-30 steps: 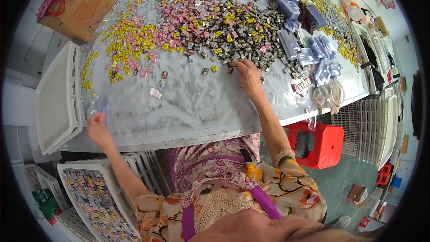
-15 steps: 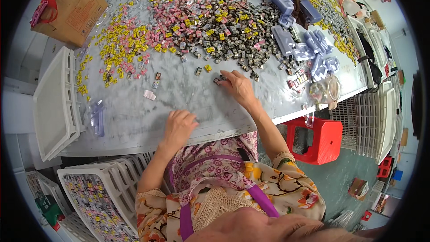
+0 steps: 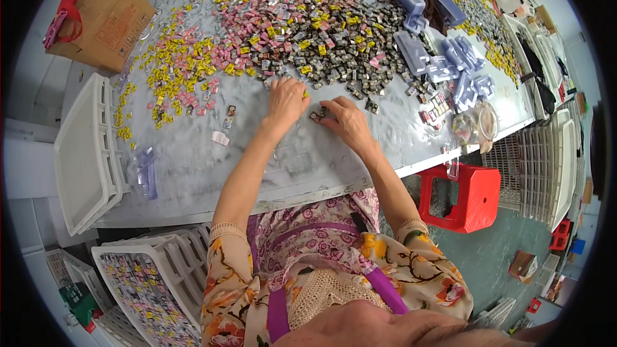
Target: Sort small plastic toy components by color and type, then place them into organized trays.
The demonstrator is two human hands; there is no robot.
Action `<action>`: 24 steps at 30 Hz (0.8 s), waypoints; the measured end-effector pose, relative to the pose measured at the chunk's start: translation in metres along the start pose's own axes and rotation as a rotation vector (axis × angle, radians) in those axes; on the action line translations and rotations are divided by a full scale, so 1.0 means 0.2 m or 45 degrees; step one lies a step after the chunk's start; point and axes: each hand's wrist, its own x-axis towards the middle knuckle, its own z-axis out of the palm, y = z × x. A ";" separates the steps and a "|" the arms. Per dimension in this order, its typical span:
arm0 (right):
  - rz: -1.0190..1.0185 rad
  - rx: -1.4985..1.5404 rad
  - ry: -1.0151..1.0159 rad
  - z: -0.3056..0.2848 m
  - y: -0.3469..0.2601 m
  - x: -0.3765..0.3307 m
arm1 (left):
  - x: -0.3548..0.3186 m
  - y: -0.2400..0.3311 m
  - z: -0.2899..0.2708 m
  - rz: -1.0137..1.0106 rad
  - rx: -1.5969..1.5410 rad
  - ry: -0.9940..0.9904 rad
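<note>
Grey and scuffed, the counter point(image 3: 193, 167) is strewn along its far half with a thick drift of small wrapped pieces point(image 3: 302, 32): yellow to the left, pink in the middle, dark ones to the right. Both hands work at the near edge of that drift. The left hand point(image 3: 286, 99) lies palm down with fingers curled over a few pieces, one yellow bit showing at its edge; whether it truly grips anything I cannot tell. The right hand point(image 3: 347, 119) sits just beside it, fingers bent and partly closed, fingertips touching a couple of dark pieces point(image 3: 317, 115) lying between the two hands. Those pieces rest on the counter, not lifted.

Clear blue-tinted trays point(image 3: 443, 58) lie scattered to the right, a cardboard box point(image 3: 106, 19) stands at the far left corner, and a white crate point(image 3: 83, 154) rests on the left end of the counter. Another crate point(image 3: 148, 283) of sorted pieces stands low by the person's left knee, and a red stool point(image 3: 459, 196) on the floor to the right.

The risk I see is plain: the colours lie mingled where the hands are, so a sweep of curled fingers could drag wrong pieces along. Loose strays near the front edge could be nudged off by a forearm.
</note>
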 end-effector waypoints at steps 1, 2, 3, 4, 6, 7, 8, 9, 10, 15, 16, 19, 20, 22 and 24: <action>-0.059 0.005 -0.006 0.01 0.01 0.00 | -0.01 0.00 0.00 0.004 -0.005 -0.011; -0.126 0.013 -0.007 0.01 0.02 0.02 | -0.02 -0.02 -0.01 0.070 -0.059 0.004; -0.122 0.017 -0.006 0.02 0.03 0.02 | -0.02 -0.04 -0.03 0.133 -0.113 0.020; -0.140 0.040 -0.043 0.02 0.04 0.01 | -0.04 -0.05 -0.04 0.134 -0.112 0.015; -0.140 0.071 -0.082 0.02 0.05 0.01 | -0.12 -0.04 -0.07 0.227 -0.186 0.045; -0.102 0.123 -0.147 0.01 0.08 0.03 | -0.14 -0.03 -0.06 0.229 -0.189 0.034; -0.071 0.174 -0.213 0.00 0.08 0.06 | -0.17 -0.01 -0.05 0.213 -0.192 -0.043; -0.066 0.213 -0.275 0.00 0.10 0.08 | -0.18 0.01 -0.05 0.199 -0.195 -0.119; -0.064 0.212 -0.274 0.01 0.10 0.10 | -0.19 0.02 -0.05 0.201 -0.196 -0.119; -0.115 0.193 -0.244 0.03 0.06 0.17 | -0.17 0.04 -0.04 0.154 -0.332 -0.041; -0.128 0.194 -0.236 0.02 0.05 0.16 | -0.18 0.05 -0.05 0.156 -0.321 -0.030; -0.208 0.099 -0.177 0.07 0.08 0.14 | -0.23 0.04 -0.01 0.123 -0.478 -0.065; -0.197 0.085 -0.169 0.09 0.08 0.12 | -0.24 0.02 0.04 0.133 -0.462 -0.067; -0.203 0.085 -0.133 0.10 0.08 0.06 | -0.26 0.03 0.07 0.121 -0.484 -0.063; -0.244 0.133 -0.113 0.09 0.05 0.02 | -0.27 0.06 0.06 0.066 -0.485 -0.060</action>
